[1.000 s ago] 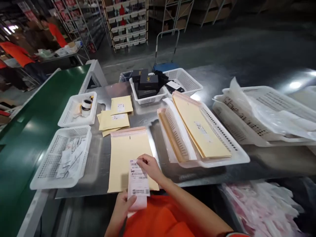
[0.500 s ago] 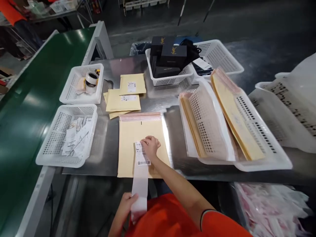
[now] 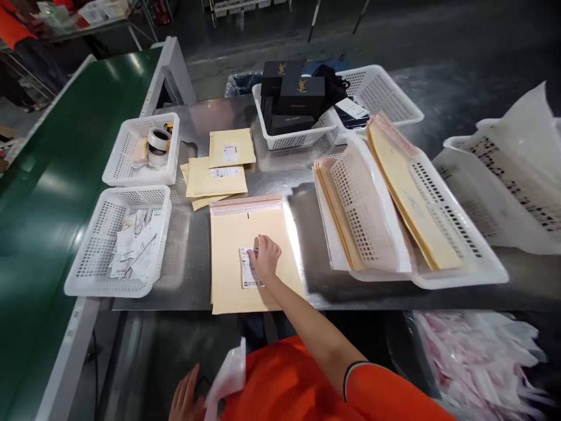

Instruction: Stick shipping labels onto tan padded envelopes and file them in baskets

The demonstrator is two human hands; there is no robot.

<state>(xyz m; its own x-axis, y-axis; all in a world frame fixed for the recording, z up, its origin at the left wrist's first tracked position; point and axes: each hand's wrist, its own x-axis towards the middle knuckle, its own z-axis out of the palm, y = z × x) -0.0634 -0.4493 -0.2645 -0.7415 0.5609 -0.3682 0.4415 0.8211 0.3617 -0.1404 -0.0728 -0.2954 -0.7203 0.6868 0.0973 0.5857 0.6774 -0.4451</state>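
Observation:
A yellow padded envelope (image 3: 232, 234) lies on top of a small stack at the front edge of the metal table, its pink-striped flap end away from me. A printed shipping label (image 3: 250, 279) is on its middle. My right hand (image 3: 266, 257) rests over the label's right side, fingers loosely spread, thumb on the label's upper part. Below the table edge, my left hand (image 3: 187, 397) is open with fingers stretched, partly blurred. Beside it a white strip of label backing paper (image 3: 230, 374) hangs in front of my orange shirt, seemingly loose from the fingers.
Labelled envelopes (image 3: 218, 182) lie beyond the stack. Left are a basket of slips (image 3: 94, 257) and a basket with tape rolls (image 3: 114, 146), beside a green conveyor (image 3: 48, 175). Black boxes (image 3: 302, 96) fill a rear basket. Right, a basket (image 3: 473, 263) holds mailers; plastic scraps (image 3: 477, 362) lie below.
The label has come off its backing strip and lies on the envelope. My left hand has opened and moved down and left, away from the strip. My right hand's fingers have spread over the label.

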